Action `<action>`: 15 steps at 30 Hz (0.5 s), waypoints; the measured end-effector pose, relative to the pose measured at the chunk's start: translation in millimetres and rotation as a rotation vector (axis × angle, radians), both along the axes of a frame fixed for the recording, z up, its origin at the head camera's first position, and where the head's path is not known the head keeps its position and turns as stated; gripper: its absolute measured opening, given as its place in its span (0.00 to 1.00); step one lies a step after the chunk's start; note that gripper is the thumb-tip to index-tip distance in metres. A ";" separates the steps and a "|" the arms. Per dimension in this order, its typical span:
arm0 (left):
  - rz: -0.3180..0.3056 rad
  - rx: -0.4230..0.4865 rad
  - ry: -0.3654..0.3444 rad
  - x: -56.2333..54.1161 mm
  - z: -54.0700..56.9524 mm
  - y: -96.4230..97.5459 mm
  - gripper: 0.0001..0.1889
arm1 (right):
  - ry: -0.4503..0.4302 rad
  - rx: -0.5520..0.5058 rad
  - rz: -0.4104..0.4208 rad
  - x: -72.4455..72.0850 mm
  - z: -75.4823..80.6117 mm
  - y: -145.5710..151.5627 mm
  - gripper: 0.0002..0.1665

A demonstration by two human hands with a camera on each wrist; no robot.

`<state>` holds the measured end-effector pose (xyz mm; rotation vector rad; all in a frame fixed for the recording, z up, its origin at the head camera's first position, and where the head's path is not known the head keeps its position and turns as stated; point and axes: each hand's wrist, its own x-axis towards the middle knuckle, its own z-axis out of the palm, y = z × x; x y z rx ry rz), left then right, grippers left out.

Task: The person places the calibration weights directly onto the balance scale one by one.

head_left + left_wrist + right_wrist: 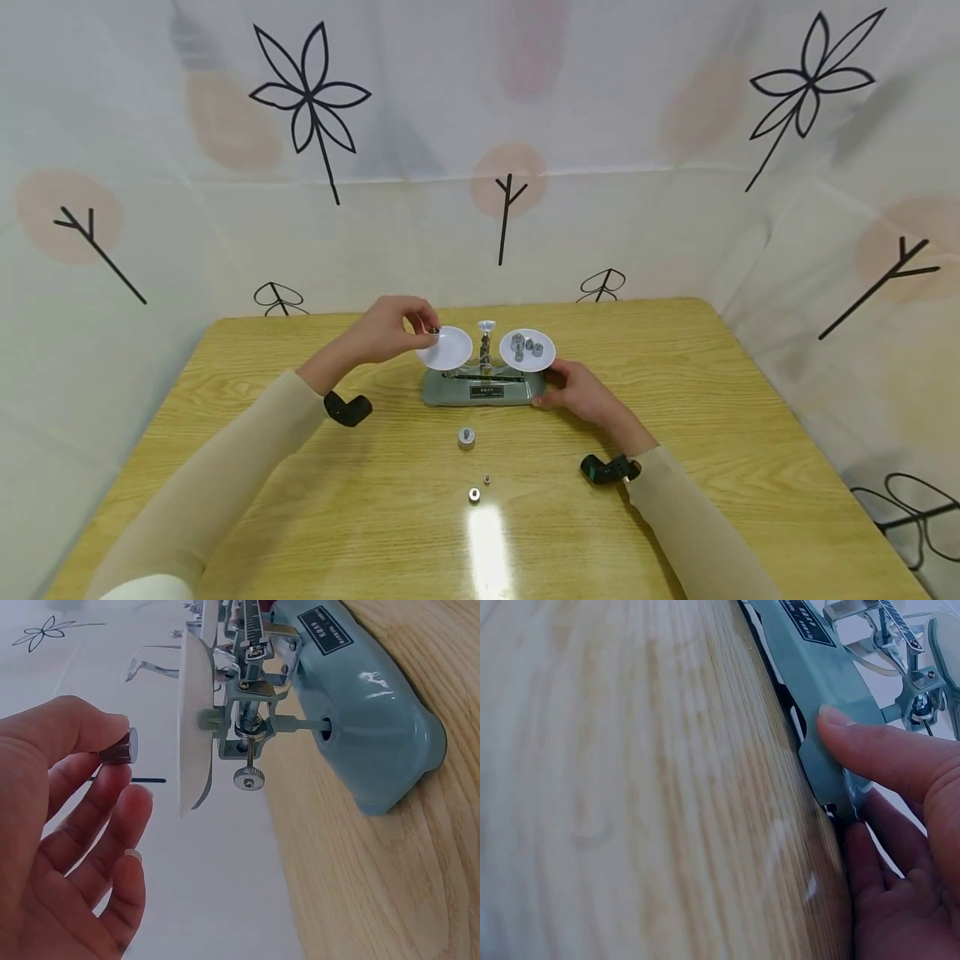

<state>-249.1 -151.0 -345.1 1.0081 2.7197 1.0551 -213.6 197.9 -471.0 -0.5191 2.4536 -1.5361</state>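
Observation:
A balance scale [444, 393] with a grey-green base stands toward the back of the table. Between thumb and fingertips my left hand [384, 332] pinches a small metal weight [120, 748], held just above the left pan [454, 350]; in the left wrist view a gap separates weight and pan. My right hand [591, 398] grips the right end of the base, thumb [855, 735] on its front and fingers around the end, partly hidden. Several metal weights [518, 342] sit on the white right pan [528, 364].
In front of the scale, a larger metal weight [467, 438] and two smaller ones, a tiny weight [487, 479] and a short cylindrical weight [474, 496], stand on the wooden table [390, 508]. A patterned cloth [420, 242] hangs behind the table and along its sides.

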 end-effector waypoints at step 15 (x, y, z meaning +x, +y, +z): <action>-0.031 -0.080 -0.092 -10.6 0.0 13.3 0.05 | -0.049 0.016 -0.032 0.9 -0.4 0.6 0.42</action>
